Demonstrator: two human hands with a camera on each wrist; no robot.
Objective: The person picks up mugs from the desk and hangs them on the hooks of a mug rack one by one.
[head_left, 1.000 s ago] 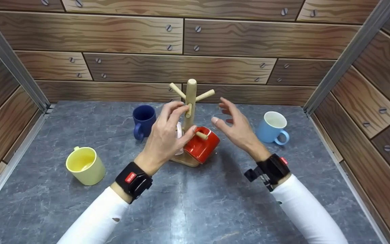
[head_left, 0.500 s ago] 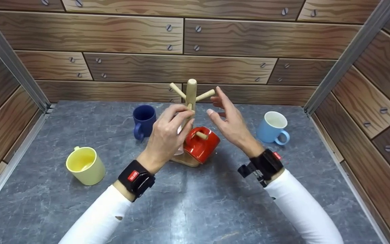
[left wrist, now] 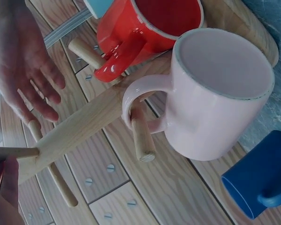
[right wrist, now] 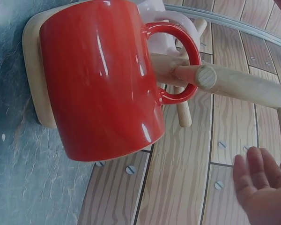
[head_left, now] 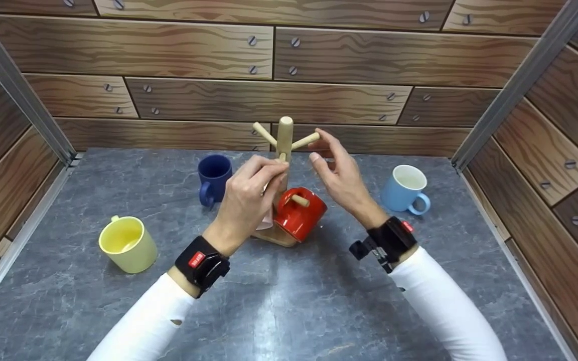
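Observation:
A wooden mug tree stands in the middle of the table, its post upright. My left hand pinches the tip of its front upper peg between thumb and fingers. Beside the right upper peg is my right hand, its index fingertip at the peg's end and the other fingers loosely bent. A red mug hangs tilted by its handle on a lower peg. On another lower peg hangs a pale pink mug, mostly hidden behind my left hand in the head view.
A dark blue mug stands left of the mug tree, close behind my left hand. Farther left and nearer is a yellow mug. A light blue mug stands to the right. Wood-patterned walls enclose the grey table.
My left hand has closed from spread fingers to a pinch on the front upper peg. My right hand has moved left and up to the right upper peg. The mugs have stayed put.

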